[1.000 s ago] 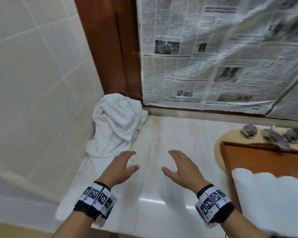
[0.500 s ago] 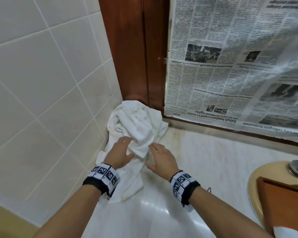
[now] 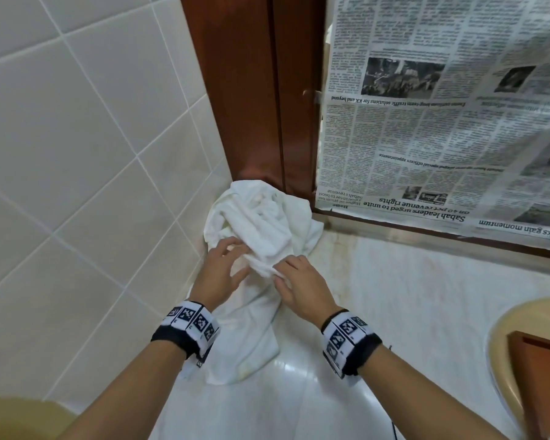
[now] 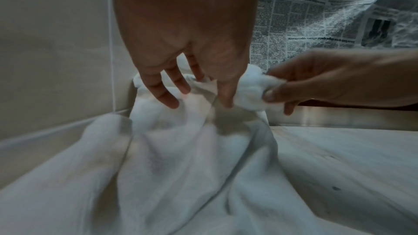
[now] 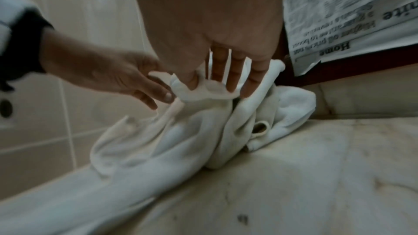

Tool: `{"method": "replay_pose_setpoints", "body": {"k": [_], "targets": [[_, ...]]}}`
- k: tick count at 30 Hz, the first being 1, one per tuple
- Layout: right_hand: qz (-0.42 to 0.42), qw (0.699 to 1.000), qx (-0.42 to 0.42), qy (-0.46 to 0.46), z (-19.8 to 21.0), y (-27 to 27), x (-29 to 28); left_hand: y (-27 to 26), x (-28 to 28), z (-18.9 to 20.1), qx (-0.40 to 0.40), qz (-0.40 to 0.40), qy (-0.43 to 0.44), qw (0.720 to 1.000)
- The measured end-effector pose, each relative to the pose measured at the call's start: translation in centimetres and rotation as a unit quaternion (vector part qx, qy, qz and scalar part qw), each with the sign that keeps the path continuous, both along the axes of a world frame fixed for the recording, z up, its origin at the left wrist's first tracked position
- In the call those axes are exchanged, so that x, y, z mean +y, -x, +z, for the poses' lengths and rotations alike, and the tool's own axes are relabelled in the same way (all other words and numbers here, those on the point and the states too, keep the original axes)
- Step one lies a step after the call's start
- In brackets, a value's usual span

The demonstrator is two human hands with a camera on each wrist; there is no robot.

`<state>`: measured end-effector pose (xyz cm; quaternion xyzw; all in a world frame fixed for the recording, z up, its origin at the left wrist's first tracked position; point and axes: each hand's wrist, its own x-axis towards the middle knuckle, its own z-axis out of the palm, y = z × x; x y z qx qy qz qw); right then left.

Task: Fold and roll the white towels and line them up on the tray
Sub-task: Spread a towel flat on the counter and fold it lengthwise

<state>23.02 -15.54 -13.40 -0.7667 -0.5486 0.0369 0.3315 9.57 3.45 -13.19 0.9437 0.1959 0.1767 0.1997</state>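
The towel [image 3: 261, 223] is white. The counter [image 3: 410, 300] is pale and creamy. The wall tiles [image 3: 77, 154] are off-white. The newspaper [image 3: 442, 122] is black and white. The wristbands [image 3: 188, 328] have black-and-white squares.

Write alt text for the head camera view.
The right hand pinches a fold of a crumpled white towel heaped in the corner of a marble counter, while the open left hand reaches into it. Newspaper covers the wall behind.

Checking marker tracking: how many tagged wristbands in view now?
2: left wristband, at the near end of the white towel; right wristband, above the counter. None seems hidden.
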Motion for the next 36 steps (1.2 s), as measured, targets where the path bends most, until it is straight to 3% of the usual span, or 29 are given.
{"method": "replay_pose_setpoints", "body": {"k": [4, 8, 17, 23, 28, 32, 36], "targets": [[0.009, 0.995, 0.043, -0.085, 3.4, 1.2, -4.1, 0.6, -0.1, 0.9, -0.033, 0.003, 0.004, 0.999], [-0.015, 0.992, 0.07, -0.103, 6.3, 3.0, -8.8, 2.1, -1.8, 2.2, -0.057, -0.01, 0.019, 0.998], [-0.128, 0.967, 0.141, -0.167, 11.1, 9.6, -18.3, 8.1, -11.5, 4.4, -0.092, -0.102, 0.098, 0.986], [-0.203, 0.96, 0.111, -0.156, 10.8, 14.4, -25.8, 13.5, -17.4, 5.5, -0.088, -0.154, 0.176, 0.968], [-0.244, 0.955, 0.101, -0.136, 10.9, 16.9, -31.7, 16.5, -20.6, 4.8, -0.017, -0.221, 0.237, 0.946], [-0.284, 0.941, 0.123, -0.134, 10.5, 17.3, -34.8, 17.5, -20.4, 3.8, 0.049, -0.237, 0.211, 0.947], [-0.302, 0.933, 0.171, -0.091, 7.9, 16.5, -35.5, 17.1, -18.7, 2.1, 0.07, -0.194, 0.174, 0.963]]}}
